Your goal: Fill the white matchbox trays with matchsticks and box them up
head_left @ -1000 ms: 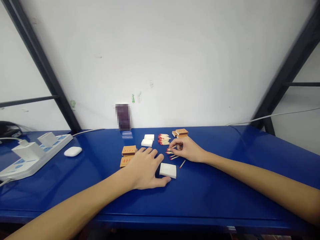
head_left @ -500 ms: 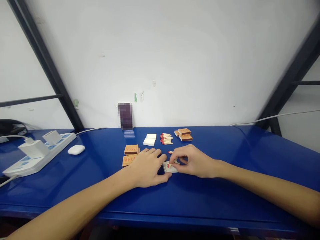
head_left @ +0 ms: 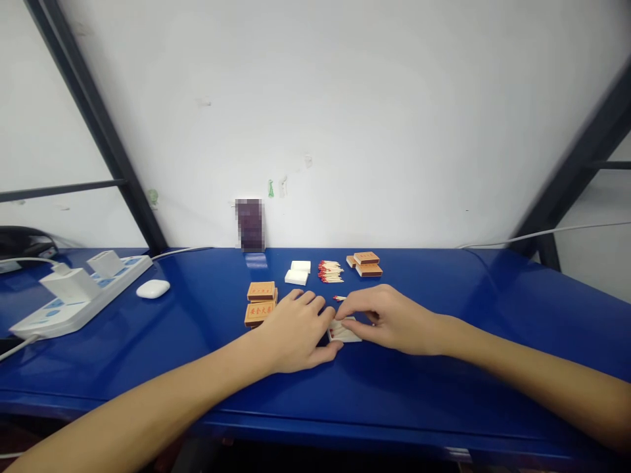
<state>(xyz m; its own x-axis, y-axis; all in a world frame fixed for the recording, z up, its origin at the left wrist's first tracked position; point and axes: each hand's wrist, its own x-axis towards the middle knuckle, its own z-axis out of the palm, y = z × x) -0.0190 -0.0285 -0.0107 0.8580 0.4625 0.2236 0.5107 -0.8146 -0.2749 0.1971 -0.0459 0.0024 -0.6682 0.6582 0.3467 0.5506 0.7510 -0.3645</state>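
Note:
A small white matchbox tray lies on the blue table with a few red-tipped matches in it. My left hand holds the tray at its left end, thumb on the near edge and index finger on the far side. Over the tray's far right part is my right hand, its thumb and index fingertip slightly apart, with no match visible between them. Just beyond it, a loose match shows partly, the rest hidden by the hand. Farther back lies a pile of red-headed matches.
Orange matchbox covers are stacked left of my left hand and at the back right. Two white trays sit near the match pile. A power strip with plugs and a white earbud case occupy the left side.
The right thumb and index finger have parted from their pinch over the tray, and matches now lie in it. My left hand keeps its hold. The view has shifted slightly.

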